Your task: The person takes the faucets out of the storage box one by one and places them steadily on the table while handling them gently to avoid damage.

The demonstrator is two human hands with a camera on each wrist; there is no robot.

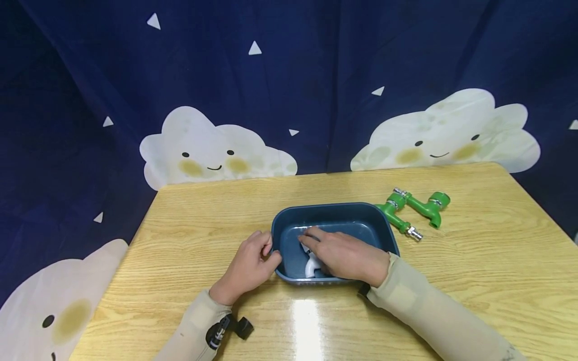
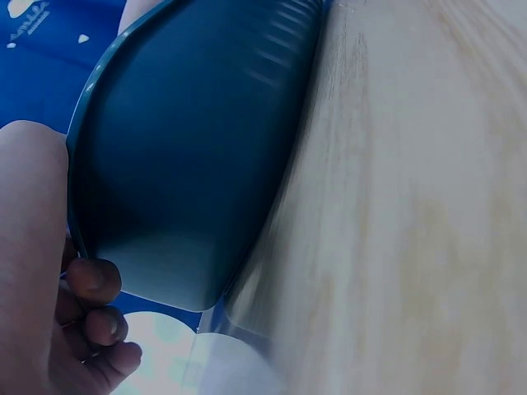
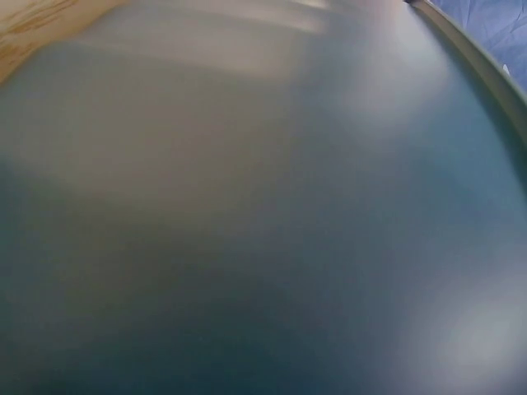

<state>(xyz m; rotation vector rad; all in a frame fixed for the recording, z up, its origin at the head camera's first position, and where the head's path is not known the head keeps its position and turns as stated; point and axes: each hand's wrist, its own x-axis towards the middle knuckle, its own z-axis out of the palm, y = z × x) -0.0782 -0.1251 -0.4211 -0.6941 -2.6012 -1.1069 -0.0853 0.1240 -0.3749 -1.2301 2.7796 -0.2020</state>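
Note:
A dark blue plastic basin [image 1: 334,281] stands on the wooden table. My left hand [image 1: 250,263] is at its left end, thumb and curled fingers pinching the rim; the left wrist view shows the curled fingers [image 2: 97,280] at the edge of the basin wall [image 2: 189,156]. Inside the basin, a white tap [image 1: 310,265] lies with its curved spout toward the near wall. My right hand [image 1: 345,253] reaches in over the right side and grips the tap, covering much of it. The right wrist view is filled by the blurred outer basin wall [image 3: 272,206].
Behind the basin's right corner lie two green taps with metal fittings, the nearer tap [image 1: 394,213] partly hidden by the rim and the farther tap [image 1: 429,205] beside it. A dark blue curtain [image 1: 316,75] with clouds hangs behind the wooden table [image 1: 203,215].

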